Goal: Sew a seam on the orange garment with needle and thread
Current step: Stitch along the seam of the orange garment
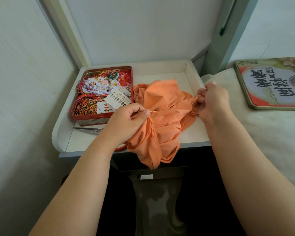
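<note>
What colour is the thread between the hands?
Orange, matching the garment; the thread shows near the right hand in the head view.

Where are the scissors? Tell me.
In the head view, the scissors lie on the white tray, just in front of the red tin, left of the left hand.

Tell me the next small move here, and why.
Probably draw the right hand further right to pull the thread snug: the left hand already pinches the garment at the gathered seam, thread ends showing there.
</note>
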Demonstrator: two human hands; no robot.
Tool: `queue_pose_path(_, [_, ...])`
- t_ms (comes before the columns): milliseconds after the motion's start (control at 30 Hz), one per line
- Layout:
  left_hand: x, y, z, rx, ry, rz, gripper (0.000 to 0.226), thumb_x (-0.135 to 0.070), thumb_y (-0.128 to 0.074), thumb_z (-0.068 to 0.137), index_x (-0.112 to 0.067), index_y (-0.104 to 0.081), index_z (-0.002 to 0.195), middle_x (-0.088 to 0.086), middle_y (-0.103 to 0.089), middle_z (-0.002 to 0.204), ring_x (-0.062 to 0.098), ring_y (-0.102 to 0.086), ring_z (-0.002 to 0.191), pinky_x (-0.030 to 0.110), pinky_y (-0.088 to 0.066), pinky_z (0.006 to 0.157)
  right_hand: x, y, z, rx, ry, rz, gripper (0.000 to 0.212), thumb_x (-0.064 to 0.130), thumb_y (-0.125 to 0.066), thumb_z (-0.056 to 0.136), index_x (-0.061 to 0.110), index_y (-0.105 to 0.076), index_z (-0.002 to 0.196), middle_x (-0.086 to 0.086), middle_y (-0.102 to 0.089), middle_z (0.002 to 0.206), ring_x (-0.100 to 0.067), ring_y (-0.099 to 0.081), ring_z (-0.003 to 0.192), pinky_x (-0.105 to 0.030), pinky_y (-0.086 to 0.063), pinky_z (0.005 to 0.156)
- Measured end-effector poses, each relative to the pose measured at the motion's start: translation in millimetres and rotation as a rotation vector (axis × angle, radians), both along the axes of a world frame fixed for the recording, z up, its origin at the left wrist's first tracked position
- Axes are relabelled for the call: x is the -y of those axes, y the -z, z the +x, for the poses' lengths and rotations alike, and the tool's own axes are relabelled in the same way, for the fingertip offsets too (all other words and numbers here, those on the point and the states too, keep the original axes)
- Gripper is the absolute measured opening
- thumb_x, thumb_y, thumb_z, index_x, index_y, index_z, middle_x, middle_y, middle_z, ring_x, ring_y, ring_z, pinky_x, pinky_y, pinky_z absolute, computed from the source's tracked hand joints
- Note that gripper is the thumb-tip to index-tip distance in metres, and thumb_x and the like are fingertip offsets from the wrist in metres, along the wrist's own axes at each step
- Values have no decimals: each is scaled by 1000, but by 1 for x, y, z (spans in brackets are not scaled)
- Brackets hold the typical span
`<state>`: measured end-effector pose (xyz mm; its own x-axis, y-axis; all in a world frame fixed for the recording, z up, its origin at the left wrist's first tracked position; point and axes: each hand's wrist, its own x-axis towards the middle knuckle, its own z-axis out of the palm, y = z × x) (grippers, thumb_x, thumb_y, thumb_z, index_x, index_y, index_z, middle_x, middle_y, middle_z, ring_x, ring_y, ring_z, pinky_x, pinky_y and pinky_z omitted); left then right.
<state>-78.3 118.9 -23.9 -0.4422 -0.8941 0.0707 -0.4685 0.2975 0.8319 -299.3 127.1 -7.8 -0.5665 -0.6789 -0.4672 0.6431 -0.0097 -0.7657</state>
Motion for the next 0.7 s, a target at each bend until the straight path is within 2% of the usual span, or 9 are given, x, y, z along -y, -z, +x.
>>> queue_pose_path(67, [1,0,-1,7,-11,-13,15,-30,-59,94,-25,-68,84,-12,-67,82,-5,-59,78,6,-42,71,-3,-1,12,-69,-187,14,23,15,-36,101,19,-48,82,8,-34,44,-6,-25,36,-21,-28,47])
queue_pose_path(167, [3,2,-2,-2,-41,-35,9,-31,-63,91,-31,-67,83,-12,-69,84,-1,-62,83,15,-46,76,-13,-2,30,-324,-535,-66,15,16,-43,101,15,-55,92,5,-43,54,-6,-35,40,-22,-37,47])
queue_pose_path(267, [7,3,2,-26,-93,-29,5,-30,-66,89,-29,-68,85,-5,-70,87,10,-64,85,25,-48,77,-23,-6,40,-518,-798,-111,14,21,-54,98,12,-62,90,0,-64,76,-9,-52,50,-22,-47,49])
queue_pose_path(367, [10,3,4,-38,-77,-38,11,-21,-62,93,-27,-67,85,-2,-70,88,10,-64,84,23,-48,77,-30,-10,47,-556,-1035,-87,12,22,-63,92,13,-70,88,0,-72,94,-13,-65,63,-20,-49,47])
queue_pose_path(467, [10,3,6,-30,-50,-37,15,-15,-58,95,-26,-67,89,-8,-70,88,2,-64,84,14,-47,76,-31,-7,53,-628,-1085,-62,9,20,-66,90,15,-72,86,-7,-72,101,-12,-66,61,-19,-47,46])
queue_pose_path(533, [11,4,7,-28,-45,-21,14,-15,-58,95,-27,-67,93,-10,-70,89,0,-64,85,13,-47,78,-31,-6,55,-706,-1075,-52,9,19,-67,89,16,-73,84,-6,-72,90,-11,-65,59,-20,-47,46])
queue_pose_path(600, [11,6,8,2,-31,-18,12,-19,-59,95,-28,-66,93,-11,-70,91,2,-64,87,17,-48,80,-30,-6,55,-747,-1061,-53,10,19,-67,90,14,-73,84,1,-67,72,-10,-62,57,-20,-47,47])
queue_pose_path(700, [11,6,10,110,8,-12,10,-28,-58,95,-26,-67,95,-8,-69,94,8,-62,91,25,-47,81,-29,-8,50,-760,-1061,-61,12,17,-66,90,8,-73,88,1,-65,72,-10,-61,58,-20,-50,50])
